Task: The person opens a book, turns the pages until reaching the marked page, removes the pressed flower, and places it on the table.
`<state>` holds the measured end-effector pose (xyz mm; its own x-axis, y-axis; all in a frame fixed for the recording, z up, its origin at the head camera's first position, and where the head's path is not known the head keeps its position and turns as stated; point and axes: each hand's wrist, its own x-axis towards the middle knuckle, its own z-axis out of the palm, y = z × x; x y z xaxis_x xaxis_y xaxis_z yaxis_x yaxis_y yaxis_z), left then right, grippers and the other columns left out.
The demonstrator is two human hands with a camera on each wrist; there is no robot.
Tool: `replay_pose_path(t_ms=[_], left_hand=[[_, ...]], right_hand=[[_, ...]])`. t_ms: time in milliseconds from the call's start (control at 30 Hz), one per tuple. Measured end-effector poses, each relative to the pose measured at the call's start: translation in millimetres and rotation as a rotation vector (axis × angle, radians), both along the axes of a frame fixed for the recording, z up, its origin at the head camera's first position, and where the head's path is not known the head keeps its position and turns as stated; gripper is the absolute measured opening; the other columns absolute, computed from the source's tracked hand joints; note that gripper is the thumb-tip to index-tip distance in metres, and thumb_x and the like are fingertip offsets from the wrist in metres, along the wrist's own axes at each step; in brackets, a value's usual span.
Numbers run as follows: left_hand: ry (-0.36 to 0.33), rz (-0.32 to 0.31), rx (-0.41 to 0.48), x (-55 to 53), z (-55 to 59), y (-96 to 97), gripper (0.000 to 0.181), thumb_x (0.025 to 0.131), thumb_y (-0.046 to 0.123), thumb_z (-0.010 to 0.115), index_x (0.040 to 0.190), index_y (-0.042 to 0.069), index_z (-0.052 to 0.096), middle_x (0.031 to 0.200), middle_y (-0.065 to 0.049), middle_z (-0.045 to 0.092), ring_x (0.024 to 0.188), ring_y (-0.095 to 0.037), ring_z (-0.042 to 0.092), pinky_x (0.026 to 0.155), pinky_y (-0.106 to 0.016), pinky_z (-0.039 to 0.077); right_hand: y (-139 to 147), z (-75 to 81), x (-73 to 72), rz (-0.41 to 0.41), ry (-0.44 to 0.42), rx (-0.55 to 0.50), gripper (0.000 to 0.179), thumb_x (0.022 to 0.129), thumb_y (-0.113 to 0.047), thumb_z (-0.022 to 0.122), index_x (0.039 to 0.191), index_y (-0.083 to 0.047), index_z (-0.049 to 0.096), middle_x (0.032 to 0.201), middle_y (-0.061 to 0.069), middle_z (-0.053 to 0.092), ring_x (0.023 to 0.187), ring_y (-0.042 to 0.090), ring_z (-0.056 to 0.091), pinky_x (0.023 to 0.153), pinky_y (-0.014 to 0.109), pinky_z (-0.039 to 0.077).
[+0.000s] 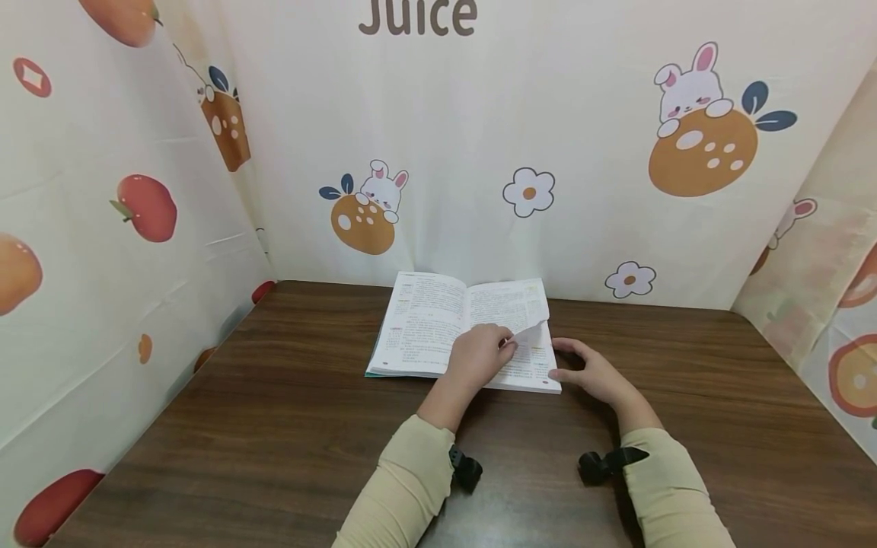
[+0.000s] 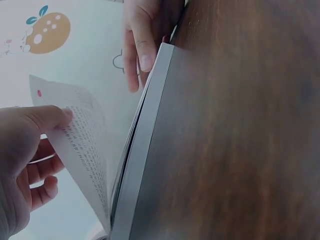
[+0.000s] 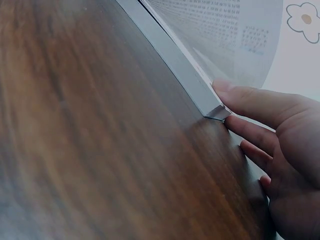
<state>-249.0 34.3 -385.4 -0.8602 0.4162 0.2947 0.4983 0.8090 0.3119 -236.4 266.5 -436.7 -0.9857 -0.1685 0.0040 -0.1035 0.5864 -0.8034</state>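
An open book with printed white pages lies near the table's back edge. My left hand is over its right half and pinches a lifted page between thumb and fingers. In the left wrist view that page slants up from the book, with the left thumb on its print. At the book's lower right corner is my right hand, fingers spread and relaxed. The right wrist view shows its thumb on the page edge and its other fingers beside the corner.
The brown wooden table extends around the book. Behind it hangs a pale curtain printed with fruit, rabbits and flowers. A black strapped device sits on the left wrist, another on the right.
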Motion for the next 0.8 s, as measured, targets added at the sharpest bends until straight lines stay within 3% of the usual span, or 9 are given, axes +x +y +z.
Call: replay_pose_path(t_ms=[133,500,800], left_hand=[[0.046,0.008,0.023,0.5,4.2,-1.5,0.015,0.088,0.031,0.061,0.094,0.021,0.072,0.074,0.011,0.059,0.060,-0.005,0.047,0.049,-0.020,0.035],[0.077,0.032,0.084,2.3,17.8,-6.6,0.015,0.087,0.033,0.063,0.094,0.023,0.072,0.077,0.012,0.061,0.063,-0.005,0.048,0.050,-0.020,0.036],[0.095,0.074,0.191,1.3,30.3,-20.5,0.017,0.088,0.033,0.061,0.093,0.020,0.072,0.079,0.010,0.062,0.067,-0.004,0.052,0.056,-0.019,0.041]], right_hand=[[0.3,0.4,0.2,-0.009,-0.009,0.000,0.073,0.077,-0.036,0.074,0.135,-0.005,0.041,0.139,0.020,0.038,0.130,0.038,0.027,0.103,0.058,0.016],[1.6,0.2,0.3,-0.002,-0.005,-0.007,0.072,0.077,-0.035,0.073,0.134,-0.004,0.042,0.138,0.021,0.038,0.130,0.038,0.026,0.102,0.059,0.016],[1.6,0.5,0.9,-0.009,-0.016,0.008,0.073,0.077,-0.038,0.073,0.134,-0.005,0.042,0.139,0.020,0.037,0.130,0.038,0.025,0.102,0.059,0.015]])
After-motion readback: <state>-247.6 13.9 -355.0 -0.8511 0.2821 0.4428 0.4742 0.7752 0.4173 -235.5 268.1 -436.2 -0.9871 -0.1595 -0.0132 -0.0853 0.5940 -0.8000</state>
